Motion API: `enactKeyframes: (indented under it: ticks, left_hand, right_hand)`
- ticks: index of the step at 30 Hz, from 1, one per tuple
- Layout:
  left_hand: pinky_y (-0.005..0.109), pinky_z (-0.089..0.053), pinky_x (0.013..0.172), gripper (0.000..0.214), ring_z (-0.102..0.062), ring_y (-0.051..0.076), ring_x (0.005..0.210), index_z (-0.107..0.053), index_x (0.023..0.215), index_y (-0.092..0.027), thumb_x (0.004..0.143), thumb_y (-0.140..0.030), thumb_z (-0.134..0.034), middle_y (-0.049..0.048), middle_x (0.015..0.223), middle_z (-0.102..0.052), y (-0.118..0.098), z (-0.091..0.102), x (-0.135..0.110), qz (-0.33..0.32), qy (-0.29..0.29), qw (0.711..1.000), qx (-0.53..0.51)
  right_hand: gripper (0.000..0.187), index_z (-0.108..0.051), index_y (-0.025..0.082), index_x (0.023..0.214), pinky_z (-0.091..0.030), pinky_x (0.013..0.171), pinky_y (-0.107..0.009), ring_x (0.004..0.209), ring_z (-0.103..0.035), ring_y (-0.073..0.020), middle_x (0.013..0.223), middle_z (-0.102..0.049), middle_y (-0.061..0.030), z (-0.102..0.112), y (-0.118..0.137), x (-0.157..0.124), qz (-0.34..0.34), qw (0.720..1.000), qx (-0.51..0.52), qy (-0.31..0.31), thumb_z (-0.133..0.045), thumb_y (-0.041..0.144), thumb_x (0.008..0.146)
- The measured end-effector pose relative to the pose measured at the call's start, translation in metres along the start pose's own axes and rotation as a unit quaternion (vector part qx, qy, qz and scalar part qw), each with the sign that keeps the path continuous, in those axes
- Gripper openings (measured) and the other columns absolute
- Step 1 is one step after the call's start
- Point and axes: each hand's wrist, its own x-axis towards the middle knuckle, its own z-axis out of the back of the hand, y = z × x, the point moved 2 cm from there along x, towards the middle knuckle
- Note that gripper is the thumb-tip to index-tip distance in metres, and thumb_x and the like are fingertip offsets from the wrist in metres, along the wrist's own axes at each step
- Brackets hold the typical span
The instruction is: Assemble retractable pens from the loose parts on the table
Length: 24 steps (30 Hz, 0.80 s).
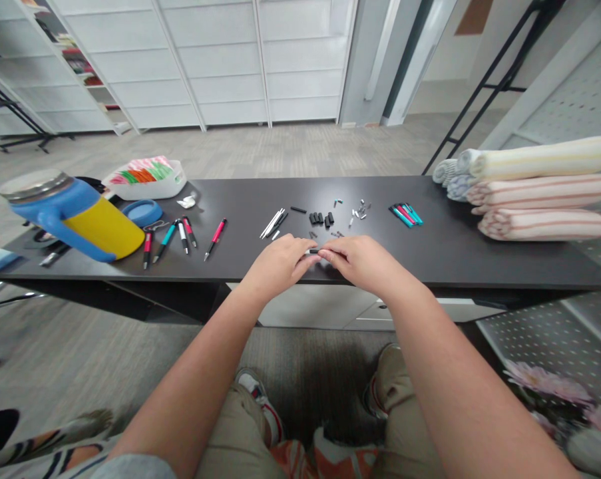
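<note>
My left hand [279, 261] and my right hand [361, 261] meet over the front edge of the black table [454, 253]. Both are closed in a pinch on a small black and white pen part [312, 252] held between their fingertips. Just beyond them lie white pen refills [272, 223], several short black pen pieces [321, 217] and tiny metal springs and tips [358, 211]. Assembled pens [182, 236] in red, teal and black lie to the left, and another bunch of teal and pink pens [406, 214] to the right.
A blue and yellow jug [75, 219] with a metal lid lies on the table's left end beside a blue lid [142, 211] and a white tray [148, 179] of coloured items. Rolled striped towels [540, 189] are stacked at the right. My knees and shoes show below.
</note>
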Motion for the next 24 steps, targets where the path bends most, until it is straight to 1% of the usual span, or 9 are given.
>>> enactKeyframes:
  ticks: [5,9,12,16,19,21,24]
  left_hand:
    - [0.043,-0.053,0.096,0.033,-0.065,0.026,0.103,-0.068,0.122,-0.016,0.111,-0.03,-0.04,0.0119,0.11,-0.075,-0.003,0.003,0.001,-0.012,-0.001,1.0,0.008]
    - [0.042,-0.053,0.096,0.028,-0.065,0.024,0.101,-0.07,0.118,-0.017,0.111,-0.032,-0.047,0.01,0.109,-0.076,0.003,0.0,0.001,-0.019,-0.018,1.0,-0.016]
    - [0.042,-0.053,0.096,0.024,-0.065,0.024,0.102,-0.071,0.115,-0.018,0.109,-0.031,-0.052,0.0089,0.109,-0.077,0.007,-0.002,0.001,-0.028,-0.045,0.998,-0.021]
    - [0.04,-0.053,0.092,0.017,-0.067,0.023,0.099,-0.071,0.111,-0.019,0.107,-0.029,-0.058,0.008,0.104,-0.077,0.008,-0.001,-0.001,-0.046,-0.087,0.995,-0.003]
    - [0.04,-0.053,0.089,0.017,-0.068,0.023,0.097,-0.071,0.109,-0.018,0.106,-0.03,-0.059,0.0083,0.102,-0.077,0.006,-0.001,-0.003,-0.057,-0.094,0.994,0.016]
    - [0.04,-0.053,0.089,0.018,-0.068,0.023,0.097,-0.071,0.111,-0.019,0.107,-0.03,-0.058,0.0085,0.102,-0.077,0.006,-0.001,-0.003,-0.055,-0.09,0.994,0.023]
    - [0.04,-0.053,0.089,0.019,-0.069,0.023,0.097,-0.071,0.113,-0.019,0.107,-0.029,-0.056,0.0085,0.104,-0.077,0.007,0.0,-0.003,-0.041,-0.089,0.995,0.022]
  right_hand:
    - [0.031,-0.077,0.023,0.095,-0.041,0.071,-0.031,0.076,-0.066,-0.0197,0.087,-0.078,-0.0047,0.001,-0.001,-0.001,-0.012,1.0,0.014,0.004,-0.051,0.037,0.108]
    - [0.031,-0.076,0.023,0.094,-0.041,0.072,-0.03,0.076,-0.066,-0.0195,0.086,-0.077,-0.0043,0.001,-0.002,-0.002,-0.016,0.999,0.028,0.005,-0.051,0.036,0.107]
    - [0.033,-0.076,0.023,0.09,-0.04,0.071,-0.031,0.075,-0.066,-0.0194,0.083,-0.076,-0.004,0.0,0.0,-0.001,-0.024,0.999,0.037,0.009,-0.051,0.035,0.107]
    - [0.039,-0.076,0.022,0.088,-0.039,0.067,-0.03,0.069,-0.064,-0.0176,0.075,-0.073,-0.002,-0.001,0.003,0.0,-0.078,0.994,0.075,0.021,-0.047,0.04,0.108]
    - [0.047,-0.075,0.022,0.084,-0.039,0.066,-0.03,0.064,-0.061,-0.0165,0.07,-0.071,-0.0016,-0.001,0.004,0.0,-0.116,0.988,0.095,0.036,-0.042,0.044,0.11]
    - [0.043,-0.075,0.022,0.091,-0.039,0.066,-0.03,0.065,-0.061,-0.0168,0.073,-0.071,-0.0018,-0.001,0.004,0.0,-0.119,0.988,0.096,0.028,-0.044,0.045,0.109]
    - [0.025,-0.073,0.023,0.109,-0.04,0.065,-0.028,0.069,-0.062,-0.0167,0.083,-0.074,-0.0012,0.001,0.003,0.0,-0.102,0.99,0.101,-0.008,-0.063,0.044,0.101]
